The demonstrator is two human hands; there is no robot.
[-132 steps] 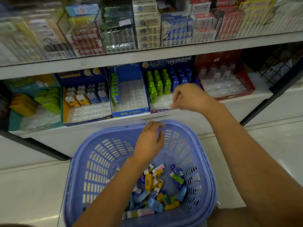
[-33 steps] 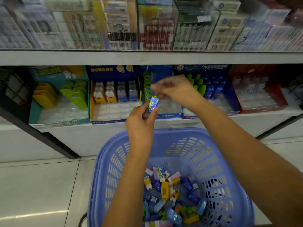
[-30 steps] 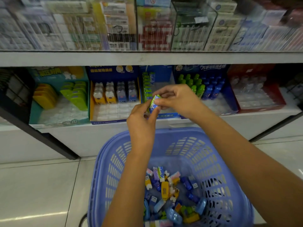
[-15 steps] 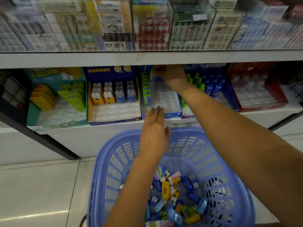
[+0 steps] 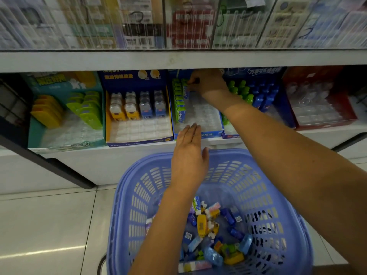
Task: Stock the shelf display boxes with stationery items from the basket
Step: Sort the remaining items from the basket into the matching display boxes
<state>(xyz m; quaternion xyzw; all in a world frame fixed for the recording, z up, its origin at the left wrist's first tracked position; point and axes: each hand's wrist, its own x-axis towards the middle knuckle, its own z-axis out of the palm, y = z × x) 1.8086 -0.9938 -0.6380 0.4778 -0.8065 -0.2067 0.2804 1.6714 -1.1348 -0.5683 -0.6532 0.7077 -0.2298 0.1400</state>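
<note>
A purple plastic basket (image 5: 278, 195) stands on the floor below the shelf, with several small coloured stationery items (image 5: 210, 233) in its bottom. My right hand (image 5: 208, 83) reaches to the back of the blue display box (image 5: 210, 133) and pinches a green-and-blue eraser (image 5: 185, 92) beside the row of the same erasers (image 5: 179, 104) along the box's left side. My left hand (image 5: 189, 155) hovers flat with straight fingers over the basket's far rim, fingertips at the box's front edge, holding nothing.
On the same shelf stand a teal box with yellow and green items (image 5: 65, 114), a yellow-blue box of bear-shaped items (image 5: 139, 108), a box of green and blue bottles (image 5: 256, 92) and a red box (image 5: 317, 104). The upper shelf edge (image 5: 178, 58) hangs close above my right hand.
My left hand passed the eraser to my right hand, which carried it up to the back of the blue box. My left hand opened and now hovers flat over the basket rim.
</note>
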